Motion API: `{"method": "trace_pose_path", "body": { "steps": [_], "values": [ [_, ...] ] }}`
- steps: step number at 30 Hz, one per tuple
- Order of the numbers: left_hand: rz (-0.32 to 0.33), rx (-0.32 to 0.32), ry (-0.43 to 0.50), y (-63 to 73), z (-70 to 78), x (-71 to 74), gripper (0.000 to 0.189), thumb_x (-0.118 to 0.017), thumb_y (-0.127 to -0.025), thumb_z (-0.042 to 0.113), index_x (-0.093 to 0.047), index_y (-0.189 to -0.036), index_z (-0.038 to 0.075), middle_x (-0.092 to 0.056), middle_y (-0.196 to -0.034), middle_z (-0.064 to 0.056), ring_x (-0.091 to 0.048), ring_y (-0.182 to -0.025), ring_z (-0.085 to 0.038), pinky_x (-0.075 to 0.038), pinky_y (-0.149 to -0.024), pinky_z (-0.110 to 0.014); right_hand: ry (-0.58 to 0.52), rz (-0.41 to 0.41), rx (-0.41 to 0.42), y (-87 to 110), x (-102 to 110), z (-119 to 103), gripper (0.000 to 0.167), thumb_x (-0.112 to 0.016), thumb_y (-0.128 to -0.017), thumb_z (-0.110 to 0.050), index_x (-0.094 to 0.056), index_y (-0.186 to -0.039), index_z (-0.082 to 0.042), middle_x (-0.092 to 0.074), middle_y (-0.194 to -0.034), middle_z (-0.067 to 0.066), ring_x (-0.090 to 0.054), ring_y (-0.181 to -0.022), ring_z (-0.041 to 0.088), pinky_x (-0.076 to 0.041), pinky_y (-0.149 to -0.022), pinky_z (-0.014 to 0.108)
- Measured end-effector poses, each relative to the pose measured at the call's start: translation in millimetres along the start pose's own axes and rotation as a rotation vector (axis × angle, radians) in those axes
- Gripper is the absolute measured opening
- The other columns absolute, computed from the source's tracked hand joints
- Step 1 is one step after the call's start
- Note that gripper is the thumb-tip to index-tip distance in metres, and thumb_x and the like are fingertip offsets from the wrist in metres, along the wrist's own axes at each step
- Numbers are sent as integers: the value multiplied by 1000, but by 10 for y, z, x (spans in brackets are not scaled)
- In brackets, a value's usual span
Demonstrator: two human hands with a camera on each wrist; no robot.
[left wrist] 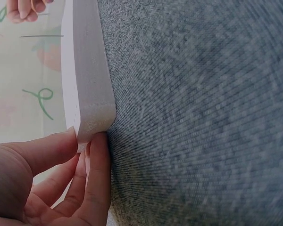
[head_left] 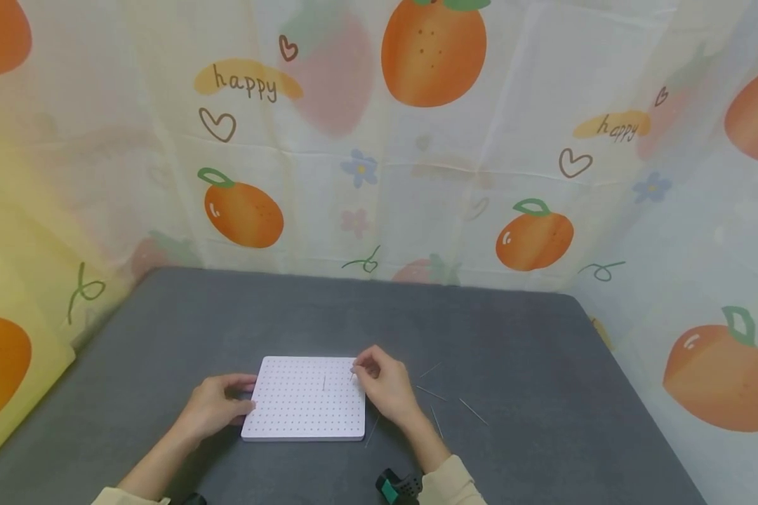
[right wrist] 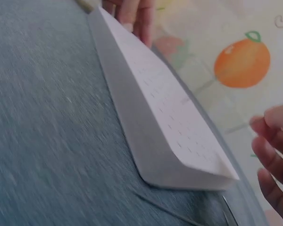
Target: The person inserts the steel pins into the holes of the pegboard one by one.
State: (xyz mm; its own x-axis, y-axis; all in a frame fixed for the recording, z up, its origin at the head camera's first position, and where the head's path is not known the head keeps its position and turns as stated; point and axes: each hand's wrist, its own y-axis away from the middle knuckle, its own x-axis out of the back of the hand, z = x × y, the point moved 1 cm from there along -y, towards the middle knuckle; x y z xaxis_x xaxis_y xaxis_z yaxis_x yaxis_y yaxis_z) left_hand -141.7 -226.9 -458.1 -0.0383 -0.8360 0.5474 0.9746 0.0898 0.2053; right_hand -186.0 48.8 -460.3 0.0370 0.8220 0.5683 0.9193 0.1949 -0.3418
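Note:
A white pegboard (head_left: 303, 414) with rows of small holes lies flat on the dark grey table. One thin metal pin (head_left: 324, 384) stands upright in it, right of the middle. At the board's left edge my left hand (head_left: 211, 407) grips the side; in the left wrist view its thumb is on the upper edge near a corner, fingers against the side. My right hand (head_left: 384, 382) is over the far right corner, thumb and fingertips together. Between them it pinches another thin metal pin (right wrist: 237, 128), blurred in the right wrist view.
Several loose pins lie on the table (head_left: 530, 365) right of the board, including one pin (head_left: 474, 412) farthest right and another pin (head_left: 372, 431) by the near right corner. A fruit-print curtain (head_left: 417, 210) hangs behind the table. A dark wrist device (head_left: 399, 486) shows near the right sleeve.

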Motion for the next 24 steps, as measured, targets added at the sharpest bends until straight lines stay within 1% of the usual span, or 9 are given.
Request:
{"method": "trace_pose_path", "body": {
  "steps": [3,6,11,16,24],
  "values": [
    [-2,-2,-3,-2,-3,1,47,-67,-74,-1,-56,-119,-6,-62,-109,-21,-63,-72,-16,-56,-61,-32,1,33,-8,-1,-43,-34,7,-65,-82,-13,-61,-85,-18,-65,-81,-4,-56,-71,7,-47,-62,20],
    [-5,-9,-7,5,1,7,47,-68,-74,0,-56,-119,-6,-62,-109,-21,-63,-72,-17,-56,-60,-32,7,54,9,-6,-82,-55,6,-66,-81,-13,-62,-84,-17,-66,-80,-3,-57,-71,7,-47,-63,20],
    [-9,-18,-9,17,12,20,47,-68,-73,0,-55,-118,-7,-62,-108,-22,-62,-72,-17,-56,-60,-33,37,44,39,-7,-126,-87,5,-66,-81,-14,-63,-83,-17,-66,-79,-3,-56,-70,6,-47,-62,19],
    [-10,-10,-8,13,12,21,47,-68,-73,-1,-56,-118,-7,-62,-110,-22,-63,-73,-17,-56,-61,-32,73,33,73,-19,-165,-120,5,-66,-80,-15,-64,-83,-19,-67,-79,-4,-58,-70,5,-47,-62,19],
    [-13,-15,-8,9,10,20,47,-68,-74,0,-56,-118,-6,-62,-110,-22,-63,-73,-17,-57,-61,-32,148,33,90,-19,-223,-158,5,-67,-79,-16,-66,-82,-19,-67,-77,-5,-57,-68,6,-44,-60,18]
  ]
}}
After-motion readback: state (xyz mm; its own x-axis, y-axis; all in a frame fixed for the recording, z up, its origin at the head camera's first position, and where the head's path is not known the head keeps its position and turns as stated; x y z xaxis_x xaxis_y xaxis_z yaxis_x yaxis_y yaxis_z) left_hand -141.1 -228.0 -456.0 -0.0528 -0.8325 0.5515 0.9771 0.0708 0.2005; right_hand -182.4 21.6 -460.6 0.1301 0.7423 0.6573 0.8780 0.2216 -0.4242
